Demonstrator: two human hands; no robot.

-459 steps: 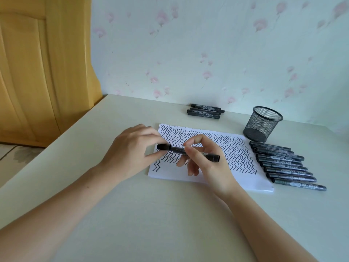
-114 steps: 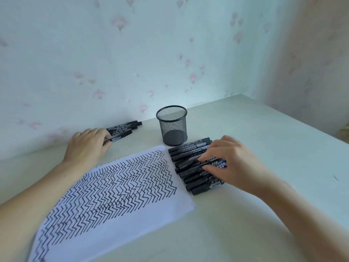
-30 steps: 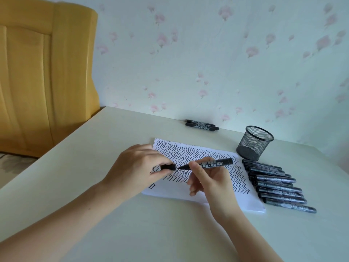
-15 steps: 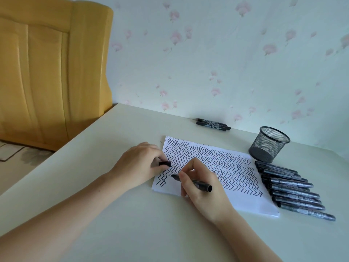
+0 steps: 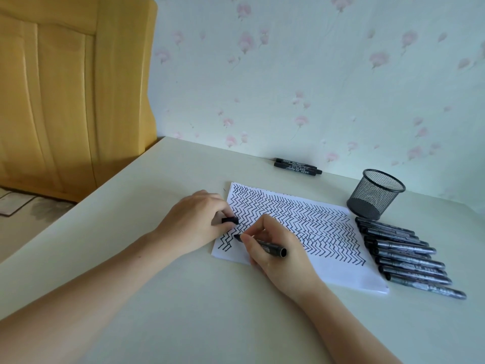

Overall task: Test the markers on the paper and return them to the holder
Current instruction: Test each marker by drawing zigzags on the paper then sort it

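While the left hand [image 5: 199,222] keeps the cap [image 5: 230,220], the marker [image 5: 262,244] now touches paper [image 5: 328,258].

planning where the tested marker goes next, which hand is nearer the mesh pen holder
Right. The right hand, holding the marker on the paper, lies left of the mesh pen holder and nearer the camera; the left hand, pinching the cap, is further left.

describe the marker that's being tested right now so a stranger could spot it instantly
Find the zigzag-covered paper on the table. At its near left corner the right hand holds one marker, tip down on the sheet. It is the only uncapped marker; the others lie capped on the table.
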